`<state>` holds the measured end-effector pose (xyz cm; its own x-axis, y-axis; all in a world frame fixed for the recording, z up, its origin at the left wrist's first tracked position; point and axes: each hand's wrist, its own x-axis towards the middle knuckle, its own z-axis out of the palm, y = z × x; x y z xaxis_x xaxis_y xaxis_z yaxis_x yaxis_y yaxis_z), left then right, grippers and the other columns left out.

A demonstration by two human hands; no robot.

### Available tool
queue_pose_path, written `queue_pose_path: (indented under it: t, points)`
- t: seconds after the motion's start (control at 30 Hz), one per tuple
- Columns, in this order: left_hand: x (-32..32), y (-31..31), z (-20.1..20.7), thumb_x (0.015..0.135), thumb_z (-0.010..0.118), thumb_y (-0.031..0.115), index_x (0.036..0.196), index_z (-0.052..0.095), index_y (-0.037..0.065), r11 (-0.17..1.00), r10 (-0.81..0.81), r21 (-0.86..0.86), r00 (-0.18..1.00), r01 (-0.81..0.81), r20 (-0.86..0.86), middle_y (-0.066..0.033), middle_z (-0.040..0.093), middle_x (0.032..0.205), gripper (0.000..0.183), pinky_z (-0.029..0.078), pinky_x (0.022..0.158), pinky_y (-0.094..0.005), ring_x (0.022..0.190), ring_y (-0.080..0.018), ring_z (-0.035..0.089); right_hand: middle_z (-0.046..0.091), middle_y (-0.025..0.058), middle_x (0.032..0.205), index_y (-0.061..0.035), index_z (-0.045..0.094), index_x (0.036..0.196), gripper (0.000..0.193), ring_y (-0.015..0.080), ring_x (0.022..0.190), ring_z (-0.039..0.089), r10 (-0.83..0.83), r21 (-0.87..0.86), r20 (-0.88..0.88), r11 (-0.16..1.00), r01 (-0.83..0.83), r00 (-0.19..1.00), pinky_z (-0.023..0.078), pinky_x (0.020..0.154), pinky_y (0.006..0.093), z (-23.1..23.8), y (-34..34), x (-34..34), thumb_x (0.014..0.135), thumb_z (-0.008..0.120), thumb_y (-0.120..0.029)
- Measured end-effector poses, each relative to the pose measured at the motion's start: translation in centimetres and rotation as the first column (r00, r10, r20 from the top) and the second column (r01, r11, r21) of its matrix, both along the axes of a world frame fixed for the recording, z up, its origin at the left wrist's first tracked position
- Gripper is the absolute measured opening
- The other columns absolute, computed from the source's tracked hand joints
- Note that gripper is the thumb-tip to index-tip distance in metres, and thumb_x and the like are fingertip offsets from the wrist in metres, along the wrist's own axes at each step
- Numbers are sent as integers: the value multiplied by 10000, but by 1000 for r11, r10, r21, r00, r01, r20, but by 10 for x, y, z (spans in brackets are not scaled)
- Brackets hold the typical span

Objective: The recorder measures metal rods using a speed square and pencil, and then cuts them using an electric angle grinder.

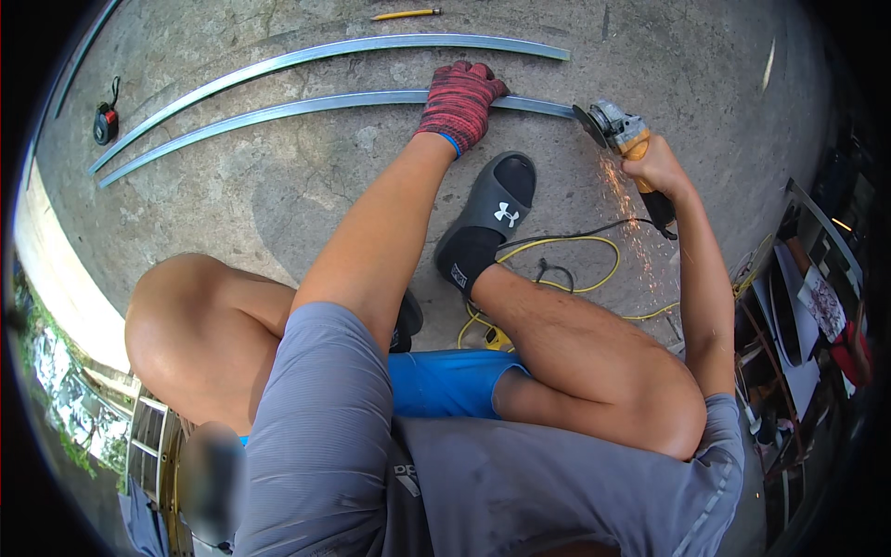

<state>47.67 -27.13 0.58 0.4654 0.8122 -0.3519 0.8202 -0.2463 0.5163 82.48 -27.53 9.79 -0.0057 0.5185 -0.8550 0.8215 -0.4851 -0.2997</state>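
My left hand (461,107), in a red and black knit glove, presses down on a long silvery metal bar (534,105) lying on the concrete, its fingers curled over it. My bare right hand (661,169) grips an angle grinder (635,146) with an orange body, grey metal head and black rear end. At the bar's right end is the grinder's disc (589,125), touching or very close to it. Orange sparks (620,197) stream from the disc toward me. Beyond the held bar lies a second, similar metal bar (390,43), roughly parallel to it.
My foot in a dark slide sandal (494,190) is planted just behind the held bar. A yellow cable (608,271) and a black cord loop beside that leg. A tape measure (106,124) lies far left, a yellow pencil (406,14) at the top. Boards and clutter (789,320) stand right.
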Motion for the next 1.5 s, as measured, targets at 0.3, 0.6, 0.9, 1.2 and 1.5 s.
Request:
queue_pose_path:
  t: [0.3, 0.6, 0.9, 1.2, 1.5]
  points:
    - [2, 0, 2, 836, 687, 170, 1167, 701, 258, 1000, -14, 3, 1000, 14, -15, -35, 623, 1217, 342, 407, 1028, -442, 1194, -267, 553, 626, 35, 765, 13, 620, 869, 259, 122, 656, 583, 6, -4, -21, 1000, -6, 1000, 489, 602, 295, 0, -6, 5, 668, 723, -114]
    - [1, 2, 2, 841, 684, 175, 1173, 698, 262, 1000, -10, 21, 1000, 10, -14, -34, 622, 1224, 343, 404, 1030, -446, 1196, -265, 554, 634, 49, 761, 25, 637, 842, 260, 139, 662, 589, -32, -3, 0, 999, 32, 1000, 495, 621, 319, 9, 0, -6, 638, 725, -111]
    - [0, -1, 2, 837, 690, 176, 1173, 699, 264, 1000, -5, 4, 1000, 5, -17, -33, 623, 1222, 347, 405, 1029, -443, 1198, -263, 552, 614, 31, 738, 10, 621, 821, 222, 121, 631, 574, -19, 6, -12, 1000, 19, 1000, 484, 579, 297, 1, -2, -2, 657, 717, -104]
    - [1, 0, 2, 832, 696, 176, 1176, 700, 272, 1000, -12, 1, 1000, 12, -19, -30, 622, 1231, 357, 410, 1023, -442, 1200, -265, 550, 642, 59, 743, 31, 642, 803, 255, 144, 647, 601, -29, -12, 4, 1000, 29, 1000, 497, 610, 319, 2, 2, -5, 629, 745, -124]
    - [0, 1, 2, 832, 697, 176, 1170, 702, 269, 1000, -9, -3, 1000, 9, -15, -30, 625, 1230, 351, 406, 1029, -445, 1198, -266, 553, 638, 61, 736, 28, 640, 799, 255, 149, 650, 605, -19, 9, -8, 1000, 19, 1000, 502, 616, 325, 3, 3, -7, 627, 741, -132]
